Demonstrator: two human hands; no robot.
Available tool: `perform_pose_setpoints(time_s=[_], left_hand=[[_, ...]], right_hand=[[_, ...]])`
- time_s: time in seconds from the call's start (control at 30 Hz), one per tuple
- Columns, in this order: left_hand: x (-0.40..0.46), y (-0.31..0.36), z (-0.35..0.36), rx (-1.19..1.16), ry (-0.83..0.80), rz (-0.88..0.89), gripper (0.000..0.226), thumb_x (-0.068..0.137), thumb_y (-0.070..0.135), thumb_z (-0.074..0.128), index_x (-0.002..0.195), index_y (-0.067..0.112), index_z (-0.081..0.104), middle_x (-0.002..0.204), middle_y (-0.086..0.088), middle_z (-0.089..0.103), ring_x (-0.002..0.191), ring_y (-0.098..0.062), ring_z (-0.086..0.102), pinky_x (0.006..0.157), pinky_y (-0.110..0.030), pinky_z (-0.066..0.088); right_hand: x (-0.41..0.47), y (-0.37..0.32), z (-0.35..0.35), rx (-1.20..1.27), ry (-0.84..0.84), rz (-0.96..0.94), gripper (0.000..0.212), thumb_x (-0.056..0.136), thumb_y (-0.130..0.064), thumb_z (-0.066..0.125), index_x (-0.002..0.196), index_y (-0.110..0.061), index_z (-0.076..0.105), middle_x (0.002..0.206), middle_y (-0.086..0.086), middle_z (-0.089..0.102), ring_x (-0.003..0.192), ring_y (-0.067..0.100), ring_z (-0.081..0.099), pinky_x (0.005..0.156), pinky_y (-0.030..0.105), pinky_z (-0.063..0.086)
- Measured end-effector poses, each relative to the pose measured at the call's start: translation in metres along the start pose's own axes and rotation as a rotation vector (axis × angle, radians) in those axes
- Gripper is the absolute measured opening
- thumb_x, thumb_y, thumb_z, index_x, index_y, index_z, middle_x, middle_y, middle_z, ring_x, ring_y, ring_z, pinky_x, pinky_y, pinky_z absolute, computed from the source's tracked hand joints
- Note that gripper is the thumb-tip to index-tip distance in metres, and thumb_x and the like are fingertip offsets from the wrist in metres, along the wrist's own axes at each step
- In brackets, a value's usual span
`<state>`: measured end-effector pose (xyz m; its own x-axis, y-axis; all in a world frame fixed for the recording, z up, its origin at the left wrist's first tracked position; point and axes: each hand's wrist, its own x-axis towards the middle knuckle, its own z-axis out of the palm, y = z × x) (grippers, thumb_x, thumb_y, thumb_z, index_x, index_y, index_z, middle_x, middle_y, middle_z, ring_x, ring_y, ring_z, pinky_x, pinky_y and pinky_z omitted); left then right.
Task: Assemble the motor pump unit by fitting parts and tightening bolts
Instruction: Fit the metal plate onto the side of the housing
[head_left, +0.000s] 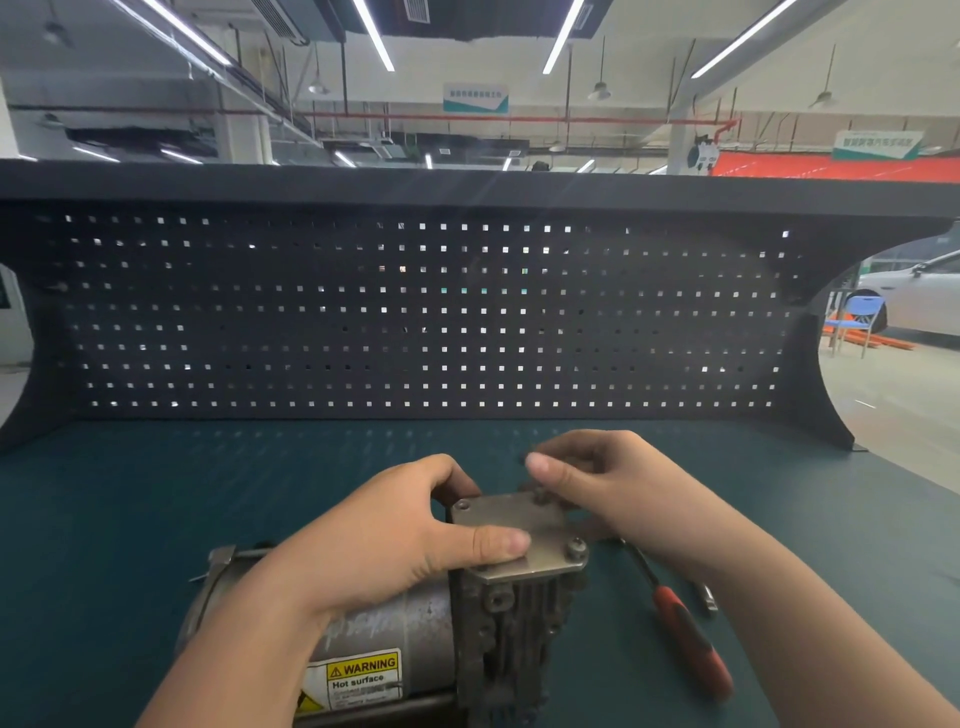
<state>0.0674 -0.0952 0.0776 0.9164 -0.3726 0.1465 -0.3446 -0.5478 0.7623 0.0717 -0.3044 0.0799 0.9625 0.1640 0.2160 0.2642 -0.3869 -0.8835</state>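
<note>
While the left hand (395, 530) clamps the plate (519, 535) onto the heavy, rigid motor pump (415, 634) lying on the bench (156, 493), the right hand (597, 478) pinches something small, likely a bolt, at the plate's far corner.

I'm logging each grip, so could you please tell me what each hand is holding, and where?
The left hand grips the pump at its top plate. The right hand pinches something small at the plate's far corner, probably a bolt.
</note>
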Motion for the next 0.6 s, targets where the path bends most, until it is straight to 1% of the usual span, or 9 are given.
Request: perform_pose_setpoints(time_s=[0.07,0.17,0.27,0.3,0.4,0.43,0.5,0.53,0.6], left_hand=[[0.001,-0.002,0.0,-0.005,0.006,-0.006,0.053,0.058,0.069,0.077,0.092,0.032,0.061,0.07,0.031,0.061,0.052,0.01,0.051,0.045,-0.006,0.034],[0.002,-0.004,0.0,-0.001,0.003,-0.008,0.053,0.058,0.07,0.077,0.092,0.033,0.061,0.067,0.032,0.059,0.05,0.011,0.05,0.044,-0.006,0.033],[0.002,-0.004,0.0,0.01,-0.002,-0.015,0.061,0.05,0.077,0.072,0.092,0.034,0.061,0.074,0.033,0.061,0.052,0.012,0.051,0.046,-0.006,0.034],[0.002,-0.005,0.001,0.018,0.01,-0.011,0.068,0.046,0.083,0.068,0.093,0.035,0.061,0.08,0.032,0.062,0.056,0.012,0.053,0.05,-0.006,0.037],[0.004,-0.008,0.001,-0.059,0.098,-0.004,0.094,0.038,0.104,0.038,0.1,0.038,0.061,0.096,0.023,0.067,0.077,0.009,0.059,0.078,-0.02,0.047],[0.004,-0.009,0.0,-0.15,0.134,-0.031,0.099,0.039,0.107,0.027,0.103,0.039,0.062,0.098,0.021,0.069,0.075,0.006,0.059,0.08,-0.025,0.047],[0.005,-0.01,-0.003,-0.337,0.183,-0.1,0.097,0.05,0.102,0.012,0.108,0.041,0.061,0.096,0.015,0.074,0.06,-0.001,0.054,0.069,-0.027,0.041],[0.007,-0.01,-0.005,-0.408,0.196,-0.122,0.095,0.053,0.097,0.01,0.11,0.04,0.061,0.095,0.011,0.075,0.054,-0.003,0.051,0.063,-0.027,0.038],[0.009,-0.01,-0.007,-0.508,0.212,-0.139,0.096,0.054,0.092,0.009,0.113,0.036,0.059,0.094,0.002,0.077,0.049,-0.006,0.048,0.057,-0.026,0.036]], right_hand=[[-0.002,0.0,-0.005,0.031,-0.083,0.021,0.01,0.087,-0.023,0.07,0.096,-0.019,0.073,0.083,-0.004,0.076,0.077,0.005,0.071,0.059,0.017,0.053],[-0.001,0.001,-0.005,0.013,-0.038,0.022,0.003,0.083,-0.016,0.075,0.08,-0.014,0.073,0.074,0.0,0.075,0.065,0.008,0.07,0.056,0.018,0.052],[0.003,0.002,0.004,-0.155,0.117,0.0,0.033,0.069,-0.035,0.085,0.064,-0.014,0.059,0.05,-0.009,0.063,0.042,0.0,0.054,0.042,0.011,0.038],[0.003,0.002,0.006,-0.195,0.154,-0.01,0.041,0.065,-0.044,0.085,0.063,-0.016,0.055,0.048,-0.01,0.06,0.04,-0.001,0.051,0.041,0.011,0.035],[0.003,0.0,0.006,-0.234,0.263,-0.053,0.051,0.059,-0.068,0.068,0.074,-0.02,0.059,0.065,-0.009,0.069,0.058,0.001,0.061,0.054,0.015,0.045],[0.002,-0.002,0.004,-0.261,0.317,-0.081,0.046,0.064,-0.067,0.067,0.077,-0.023,0.06,0.07,-0.01,0.07,0.064,0.0,0.062,0.057,0.013,0.046],[-0.002,-0.011,-0.002,-0.297,0.386,-0.168,0.024,0.078,-0.05,0.069,0.076,-0.027,0.063,0.072,-0.017,0.068,0.069,-0.005,0.061,0.059,0.007,0.041],[-0.004,-0.017,-0.002,-0.298,0.371,-0.21,0.014,0.081,-0.04,0.07,0.074,-0.028,0.065,0.073,-0.02,0.068,0.071,-0.007,0.062,0.061,0.005,0.041],[-0.007,-0.033,0.006,-0.322,0.257,-0.255,0.012,0.083,-0.029,0.07,0.071,-0.031,0.069,0.073,-0.023,0.069,0.072,-0.009,0.063,0.065,0.004,0.042]])
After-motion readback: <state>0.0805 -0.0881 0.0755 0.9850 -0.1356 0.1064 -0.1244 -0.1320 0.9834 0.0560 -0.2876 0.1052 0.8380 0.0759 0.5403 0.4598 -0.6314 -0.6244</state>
